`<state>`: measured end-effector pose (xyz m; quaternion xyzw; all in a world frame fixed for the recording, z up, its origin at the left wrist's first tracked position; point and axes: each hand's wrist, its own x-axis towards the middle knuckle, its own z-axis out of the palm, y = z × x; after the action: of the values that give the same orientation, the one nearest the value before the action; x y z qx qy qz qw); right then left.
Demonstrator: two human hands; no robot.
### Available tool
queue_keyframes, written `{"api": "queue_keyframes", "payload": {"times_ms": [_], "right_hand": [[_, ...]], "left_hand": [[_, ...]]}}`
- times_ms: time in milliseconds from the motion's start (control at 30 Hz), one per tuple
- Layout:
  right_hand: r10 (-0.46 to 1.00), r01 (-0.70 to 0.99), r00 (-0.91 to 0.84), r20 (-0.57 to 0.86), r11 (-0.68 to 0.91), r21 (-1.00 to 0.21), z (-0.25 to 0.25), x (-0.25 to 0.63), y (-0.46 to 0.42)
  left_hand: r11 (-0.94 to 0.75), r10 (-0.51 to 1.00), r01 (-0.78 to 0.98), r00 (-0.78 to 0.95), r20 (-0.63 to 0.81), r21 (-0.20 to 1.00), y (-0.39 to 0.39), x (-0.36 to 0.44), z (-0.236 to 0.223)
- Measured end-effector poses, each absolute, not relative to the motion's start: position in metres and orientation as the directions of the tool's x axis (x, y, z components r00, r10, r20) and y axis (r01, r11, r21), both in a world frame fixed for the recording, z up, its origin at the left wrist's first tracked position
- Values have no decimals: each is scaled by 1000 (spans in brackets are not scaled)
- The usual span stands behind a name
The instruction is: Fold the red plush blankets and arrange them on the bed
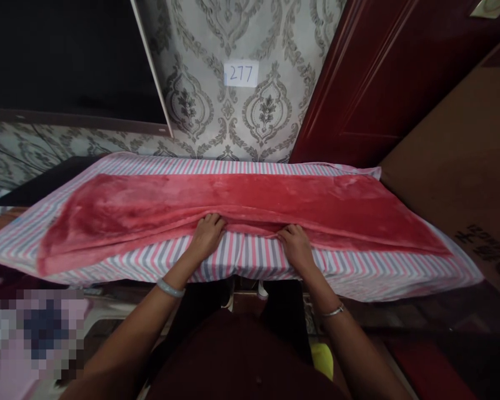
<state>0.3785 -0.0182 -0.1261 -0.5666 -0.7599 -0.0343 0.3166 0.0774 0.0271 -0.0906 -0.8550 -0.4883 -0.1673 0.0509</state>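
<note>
A red plush blanket [250, 191] lies folded into a long strip across a surface covered by a striped cloth [254, 255]. Along its near edge, my left hand [209, 232] has its fingers curled over the fabric, left of the middle. My right hand [295, 241] grips the same edge a short way to the right, fingers bent and closed on it. Between the two hands the edge is slightly raised and creased in layers. The fingertips of both hands are partly hidden in the folds.
Behind stands a patterned wall with a paper label [241, 73] reading 277. A dark television screen [66, 61] is at the back left. A dark red door [358, 83] and a large cardboard box [462, 139] stand on the right. A pixelated patch covers the lower left.
</note>
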Motion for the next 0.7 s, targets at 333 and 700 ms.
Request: {"api": "queue_keyframes", "payload": {"times_ms": [333,700], "right_hand": [[773,677,-13,634,473,-564,-112,392,-37],[794,638,-9,608,473,-608,-125,394,-50]], "left_hand": [[-588,807,676,521,278,444,15,55,-65],[-656,722,748,586,368,96,-9,56,-106]]}}
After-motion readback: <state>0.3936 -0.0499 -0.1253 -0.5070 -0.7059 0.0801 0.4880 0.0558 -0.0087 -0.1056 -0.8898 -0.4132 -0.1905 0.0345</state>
